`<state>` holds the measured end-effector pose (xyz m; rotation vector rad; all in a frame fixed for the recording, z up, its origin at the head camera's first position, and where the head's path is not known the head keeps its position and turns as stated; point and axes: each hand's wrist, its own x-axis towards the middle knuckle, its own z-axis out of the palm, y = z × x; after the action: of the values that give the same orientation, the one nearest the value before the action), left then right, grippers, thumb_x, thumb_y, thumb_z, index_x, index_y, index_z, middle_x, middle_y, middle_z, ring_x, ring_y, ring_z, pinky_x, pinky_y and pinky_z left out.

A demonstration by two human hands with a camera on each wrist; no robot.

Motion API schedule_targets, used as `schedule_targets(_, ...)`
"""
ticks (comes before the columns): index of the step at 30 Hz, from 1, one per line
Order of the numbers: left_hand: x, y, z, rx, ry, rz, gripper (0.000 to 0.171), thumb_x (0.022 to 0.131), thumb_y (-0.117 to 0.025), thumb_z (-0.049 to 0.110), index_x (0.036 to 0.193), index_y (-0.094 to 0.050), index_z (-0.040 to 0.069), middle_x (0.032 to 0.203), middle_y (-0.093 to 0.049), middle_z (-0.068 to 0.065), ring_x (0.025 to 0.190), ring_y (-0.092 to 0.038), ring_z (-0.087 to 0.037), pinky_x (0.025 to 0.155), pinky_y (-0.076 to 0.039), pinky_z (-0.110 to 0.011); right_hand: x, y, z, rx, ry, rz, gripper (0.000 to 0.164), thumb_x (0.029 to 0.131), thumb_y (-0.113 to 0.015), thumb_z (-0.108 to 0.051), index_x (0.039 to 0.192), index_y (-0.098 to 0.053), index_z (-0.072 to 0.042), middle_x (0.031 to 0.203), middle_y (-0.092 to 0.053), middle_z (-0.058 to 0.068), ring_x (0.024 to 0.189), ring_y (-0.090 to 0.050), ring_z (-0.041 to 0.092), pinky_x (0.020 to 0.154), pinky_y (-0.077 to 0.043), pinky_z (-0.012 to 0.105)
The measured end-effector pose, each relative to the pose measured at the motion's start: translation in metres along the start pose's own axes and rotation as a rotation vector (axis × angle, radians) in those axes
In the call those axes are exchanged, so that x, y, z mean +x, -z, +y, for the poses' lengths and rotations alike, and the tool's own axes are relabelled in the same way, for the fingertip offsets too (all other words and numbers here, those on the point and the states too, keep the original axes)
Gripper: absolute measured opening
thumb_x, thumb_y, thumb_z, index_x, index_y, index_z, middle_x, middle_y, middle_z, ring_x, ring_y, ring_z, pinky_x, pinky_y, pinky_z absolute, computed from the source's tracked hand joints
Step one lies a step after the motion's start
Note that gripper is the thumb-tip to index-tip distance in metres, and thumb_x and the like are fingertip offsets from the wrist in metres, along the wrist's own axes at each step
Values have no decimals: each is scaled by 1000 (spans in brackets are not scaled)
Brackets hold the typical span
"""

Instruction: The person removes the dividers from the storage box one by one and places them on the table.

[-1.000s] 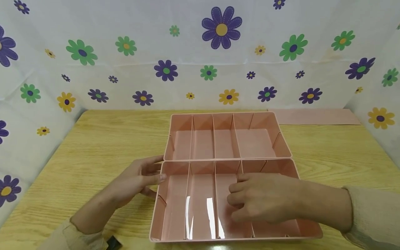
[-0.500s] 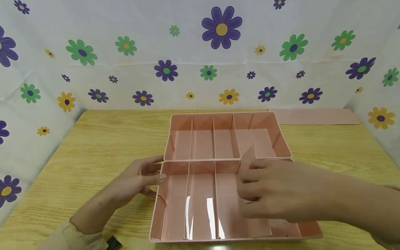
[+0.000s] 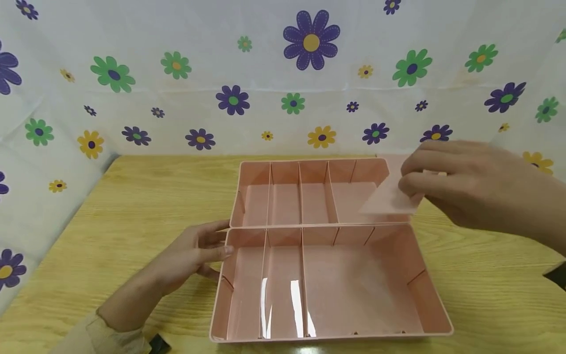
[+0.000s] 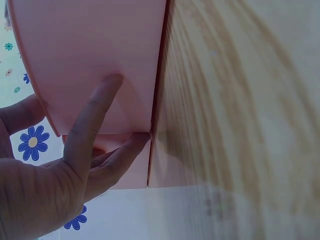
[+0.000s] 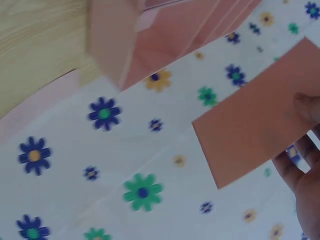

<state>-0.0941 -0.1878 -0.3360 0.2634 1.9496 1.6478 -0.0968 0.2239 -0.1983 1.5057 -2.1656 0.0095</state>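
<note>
- Flower-printed cloth (image 3: 265,64) stands behind one wood-grain table (image 3: 141,196).
- One far pink tray (image 3: 285,172) rests there, with three dividers (image 3: 330,194) making four compartments (image 3: 285,206).
- One near pink tray (image 3: 429,305) meets it edge to edge: two dividers, three compartments, the rightmost widest.
- One loose pink panel (image 5: 250,120) is pinched between thumb and fingers of the right hand (image 3: 477,182), raised, overlapping the far tray's right end in the head view.
- One left hand (image 3: 185,260), fingers unclenched, touches the near tray's left side.
- One pink strip (image 5: 42,104) lies at the table's back right.
</note>
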Motion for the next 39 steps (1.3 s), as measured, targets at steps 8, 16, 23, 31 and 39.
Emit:
schedule_targets(8, 0, 0, -1, 9, 7, 10, 69, 89, -58, 17, 144, -20, -1, 142, -28, -29, 116, -46, -38, 71, -55, -48, -42, -21, 30, -120, -143, 60, 27, 92, -33, -19, 88, -59, -11, 79, -59, 0, 66, -51, 15, 37, -44, 31)
schedule_targets(16, -2, 1, 0, 26, -5, 0, 67, 90, -58, 18, 143, -22, 0, 141, -31, -29, 114, -48, -37, 71, -55, -48, -89, -67, 41, -149, -315, -77, 26, 67, -57, -7, 92, -57, -12, 75, -59, 0, 60, -50, 14, 39, -41, 28)
schedule_targets(23, -1, 0, 0, 24, 0, 14, 67, 89, -59, 18, 143, -22, 0, 141, -32, -29, 116, -46, -37, 71, -55, -48, -115, -105, 38, -126, -394, -258, 33, 65, -70, -2, 89, -50, -13, 69, -49, -2, 55, -41, 13, 35, -35, 26)
schedule_targets(31, 0, 4, -2, 26, -16, -32, 67, 90, -57, 16, 143, -21, -1, 142, -30, -28, 113, -49, -36, 71, -55, -49, -126, -131, 31, 24, -394, -342, 20, 77, -67, -6, 90, -55, -16, 74, -56, -3, 66, -54, 17, 50, -50, 33)
schedule_targets(39, -5, 18, 3, 70, 16, -70, 58, 91, -52, 11, 144, -26, 8, 138, -41, -20, 105, -54, -35, 70, -54, -51, -130, -145, 36, 170, -450, -374, 27, 77, -63, 4, 98, -65, -13, 92, -65, 6, 83, -59, 24, 74, -54, 42)
